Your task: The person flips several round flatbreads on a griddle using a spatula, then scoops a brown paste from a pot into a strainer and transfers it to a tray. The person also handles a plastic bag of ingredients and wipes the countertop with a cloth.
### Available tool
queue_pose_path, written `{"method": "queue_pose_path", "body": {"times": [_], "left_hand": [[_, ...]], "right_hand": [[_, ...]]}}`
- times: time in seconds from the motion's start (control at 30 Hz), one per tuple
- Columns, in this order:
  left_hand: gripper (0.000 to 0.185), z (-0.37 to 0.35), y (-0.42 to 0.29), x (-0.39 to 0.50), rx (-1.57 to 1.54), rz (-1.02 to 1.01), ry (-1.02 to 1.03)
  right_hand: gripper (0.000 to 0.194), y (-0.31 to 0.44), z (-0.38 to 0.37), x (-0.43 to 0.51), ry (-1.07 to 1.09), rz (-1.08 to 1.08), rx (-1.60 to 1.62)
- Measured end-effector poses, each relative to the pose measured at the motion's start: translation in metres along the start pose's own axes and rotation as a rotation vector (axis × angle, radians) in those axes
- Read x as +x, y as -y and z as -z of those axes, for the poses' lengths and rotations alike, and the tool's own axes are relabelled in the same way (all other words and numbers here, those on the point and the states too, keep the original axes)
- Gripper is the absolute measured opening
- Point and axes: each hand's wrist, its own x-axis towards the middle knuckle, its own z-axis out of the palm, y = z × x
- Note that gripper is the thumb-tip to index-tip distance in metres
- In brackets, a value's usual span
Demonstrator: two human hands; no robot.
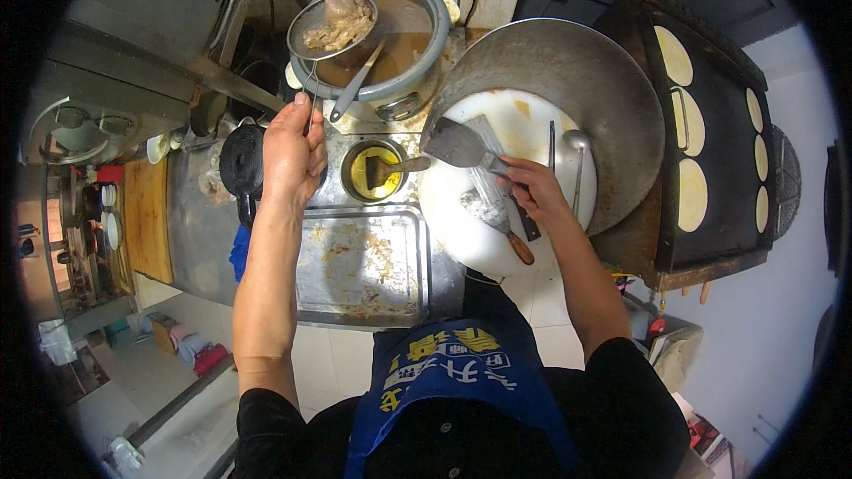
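Observation:
My left hand [296, 146] grips the wire handle of a mesh strainer [298, 36], which holds chunks of cooked meat [339, 23]. The strainer is over the left part of a round pot [436, 46] of brown broth [406, 20]. A grey-handled utensil [356, 83] rests in that pot. In my right hand [536, 189] is a wide dark-bladed spatula [459, 144], held above a round white board [442, 226]. On the board lie a broad metal blade [489, 189], a wooden-handled scraper [519, 246] and a spoon [578, 166].
A large metal wok [619, 113] leans behind the board. Flat dough rounds [692, 196] lie on a black griddle [725, 146] at right. A brush [393, 169] sits in a container of yellow oil [363, 173]. Nearer me is a crumb-strewn metal tray [326, 293]; a black lidded pan [241, 159] stands left.

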Motion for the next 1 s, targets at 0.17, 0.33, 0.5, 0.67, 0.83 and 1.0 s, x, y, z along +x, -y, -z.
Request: {"method": "queue_pose_path", "body": {"times": [0.17,0.33,0.5,0.67,0.83,1.0], "left_hand": [[0.035,0.003,0.002,0.003,-0.026,0.007,0.001],[0.034,0.005,0.006,0.004,-0.043,0.004,0.009],[0.034,0.003,0.005,0.004,-0.025,0.017,-0.015],[0.035,0.001,0.004,0.007,-0.021,0.023,-0.026],[0.035,0.0,0.005,0.008,-0.016,0.017,-0.02],[0.038,-0.001,0.006,0.008,0.019,0.04,-0.035]], "right_hand": [[0.04,-0.009,-0.009,-0.012,-0.103,-0.039,-0.103],[0.041,-0.026,-0.036,-0.011,-0.184,-0.014,-0.078],[0.042,-0.034,-0.032,-0.001,-0.155,-0.014,-0.017],[0.042,-0.032,-0.019,-0.005,-0.07,0.005,0.111],[0.047,0.002,-0.016,-0.035,-0.029,0.099,0.088],[0.049,0.066,-0.049,-0.071,0.016,0.388,0.005]]}}
